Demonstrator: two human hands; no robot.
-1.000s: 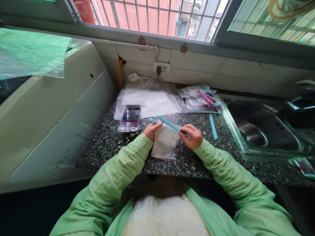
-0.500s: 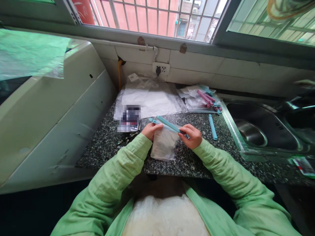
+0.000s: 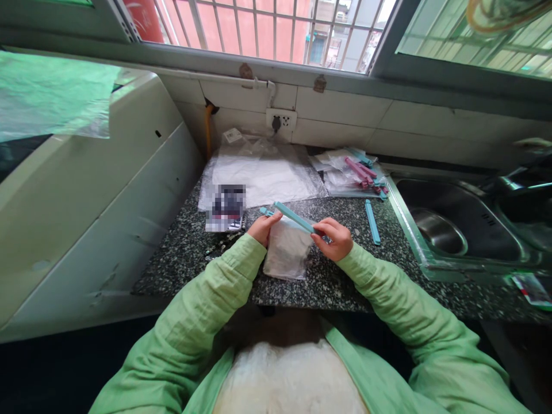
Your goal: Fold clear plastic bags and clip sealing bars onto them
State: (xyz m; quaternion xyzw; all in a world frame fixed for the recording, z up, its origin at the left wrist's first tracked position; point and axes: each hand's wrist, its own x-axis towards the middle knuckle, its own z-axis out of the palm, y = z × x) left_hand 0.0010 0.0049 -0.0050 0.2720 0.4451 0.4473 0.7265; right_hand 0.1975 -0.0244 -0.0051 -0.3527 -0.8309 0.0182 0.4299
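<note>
My left hand (image 3: 260, 231) is closed on the top left corner of a small clear plastic bag (image 3: 287, 254), its thumb by the far end of a light blue bag clip (image 3: 295, 217). A shorter light blue end sticks out past the left fingers; whether it belongs to the same clip I cannot tell. My right hand (image 3: 334, 239) pinches the near end of the clip, which lies slanted along the bag's top edge. The bag hangs flat below the clip, with pale contents I cannot make out. On the counter to the right lies another blue bag clip (image 3: 372, 222).
Behind my hands lie a large clear plastic bag with white sheets (image 3: 267, 173) and a blurred-out item (image 3: 225, 208). Several pink and blue clips (image 3: 362, 173) rest on plastic bags at back right. A steel sink (image 3: 474, 207) is right; a pale appliance panel (image 3: 125, 201) stands left.
The left thumb has shifted slightly up and left near the clip's far end. Otherwise the hands, clip and bag stay nearly in place.
</note>
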